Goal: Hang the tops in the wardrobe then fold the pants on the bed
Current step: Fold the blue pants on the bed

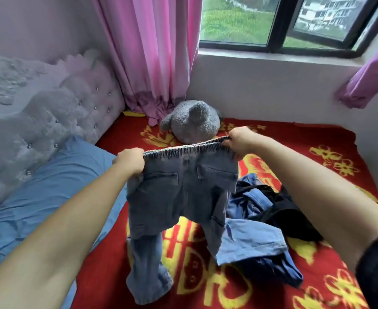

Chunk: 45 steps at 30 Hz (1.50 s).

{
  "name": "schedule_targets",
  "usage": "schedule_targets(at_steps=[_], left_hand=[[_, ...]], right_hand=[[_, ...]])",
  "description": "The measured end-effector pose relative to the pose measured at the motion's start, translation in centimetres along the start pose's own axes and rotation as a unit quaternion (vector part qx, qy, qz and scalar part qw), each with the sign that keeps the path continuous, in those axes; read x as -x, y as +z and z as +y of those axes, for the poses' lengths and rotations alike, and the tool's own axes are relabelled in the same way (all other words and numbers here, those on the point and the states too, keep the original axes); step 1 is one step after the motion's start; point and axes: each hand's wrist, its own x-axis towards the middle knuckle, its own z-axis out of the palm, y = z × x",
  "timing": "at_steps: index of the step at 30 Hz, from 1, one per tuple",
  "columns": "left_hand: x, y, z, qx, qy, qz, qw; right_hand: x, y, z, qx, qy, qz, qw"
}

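Note:
Grey-blue jeans (179, 192) with an elastic waistband hang in the air above the bed, back pockets facing me. My left hand (130, 161) grips the left end of the waistband and my right hand (241, 139) grips the right end, stretching it level. The legs dangle down, and the cuffs reach the red and yellow blanket (317, 166). A heap of other pants lies to the right on the blanket: light blue denim (250, 239) and a black garment (288, 208).
A grey plush toy (192, 123) sits at the head of the bed by the pink curtain (152, 52). A blue pillow (38, 197) lies left against the tufted headboard (50, 108). A wall and window (272, 18) bound the far side.

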Motion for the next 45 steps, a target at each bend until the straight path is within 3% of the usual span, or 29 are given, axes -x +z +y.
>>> schedule_targets(at_steps=[3,4,7,11,14,18,22,27,32,36,40,45], left_hand=[[-2.9,-7.4,0.3,0.270,-0.012,0.128,0.954],[-3.7,-10.1,0.6,0.369,-0.005,0.165,0.915],[-4.0,-18.8,2.0,0.618,0.055,0.243,0.745],[-4.1,-29.0,2.1,0.584,0.171,0.430,0.667],[-4.9,-33.3,1.6,0.539,0.219,0.487,0.652],[1.9,-33.3,2.5,0.499,0.198,0.506,0.676],[7.2,-26.8,2.6,0.412,0.191,0.461,0.762],[13.6,-11.3,1.9,0.229,0.157,0.363,0.889],[19.5,9.6,-0.3,0.039,0.072,0.146,0.986],[24.5,25.7,-1.5,-0.042,0.051,0.006,0.998],[29.6,38.9,-1.1,-0.103,0.044,-0.108,0.988],[32.6,49.1,-1.2,-0.074,0.027,-0.118,0.990]], right_hand=[[-1.1,-8.1,-0.2,-0.124,0.027,0.205,0.971],[-0.9,-11.0,-0.4,-0.161,0.030,0.252,0.954],[0.9,-19.6,-1.8,-0.232,0.003,0.422,0.876],[5.3,-28.2,-4.3,-0.257,-0.045,0.638,0.725],[8.2,-30.9,-4.3,-0.227,-0.060,0.684,0.691],[11.4,-29.6,-2.8,-0.216,-0.072,0.679,0.698],[13.4,-22.9,-1.0,-0.255,-0.061,0.629,0.732],[15.0,-7.4,1.7,-0.269,-0.043,0.490,0.828],[17.6,14.5,3.8,-0.226,-0.052,0.278,0.932],[20.6,31.3,4.7,-0.189,-0.057,0.115,0.973],[25.1,45.2,5.1,-0.140,-0.060,-0.038,0.988],[28.8,55.3,5.8,-0.098,-0.073,-0.098,0.988]])
